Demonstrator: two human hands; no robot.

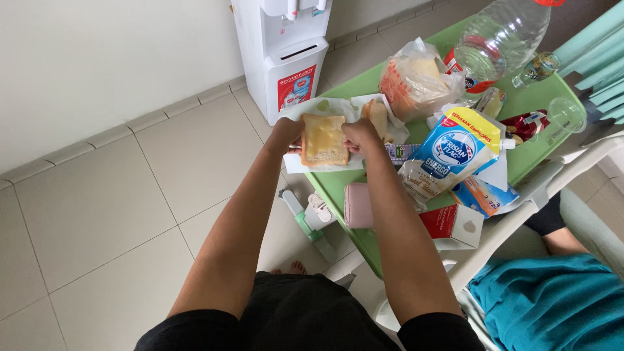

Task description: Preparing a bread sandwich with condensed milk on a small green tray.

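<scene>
Both hands gripped a bread slice [323, 138] spread with yellow, the left hand [286, 132] at one edge and the right hand [359, 134] opposite, above white paper [325, 168] on the green surface [539, 104].

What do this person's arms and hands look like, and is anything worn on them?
Both arms are bare from upper arm to fingers. The left hand and right hand show no gloves, rings, watch or bracelets. Short black sleeves end high on each upper arm.
</scene>
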